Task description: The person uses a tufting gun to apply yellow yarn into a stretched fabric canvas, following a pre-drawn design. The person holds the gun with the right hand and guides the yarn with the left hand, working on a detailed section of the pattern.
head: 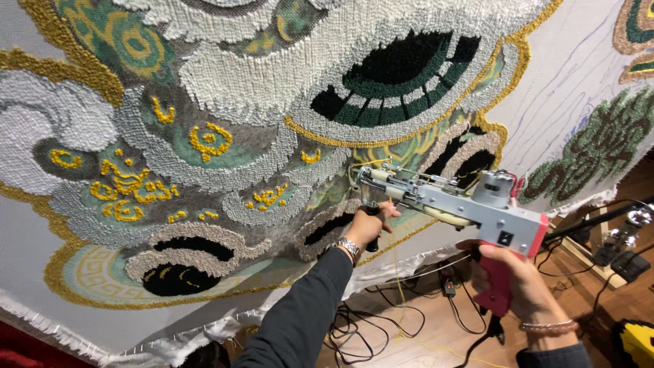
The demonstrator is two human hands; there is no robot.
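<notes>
A grey metal tufting gun [449, 201] with a red handle presses its front tip against a large stretched tufted cloth [225, 136] patterned in white, grey, green, black and gold. My left hand [371, 223], with a metal watch at the wrist, grips the gun's black front handle under its nose. My right hand [518, 276], with a bead bracelet, holds the red rear grip [497, 283]. A yellow yarn strand [395, 272] hangs from the gun toward the floor.
Black cables [381, 320] lie tangled on the wooden floor below the cloth's fringed lower edge. A wooden frame leg and clamps [606, 238] stand at right. A yellow-and-black tool [637, 341] sits in the bottom right corner. Bare white backing cloth [565, 88] with drawn lines is at upper right.
</notes>
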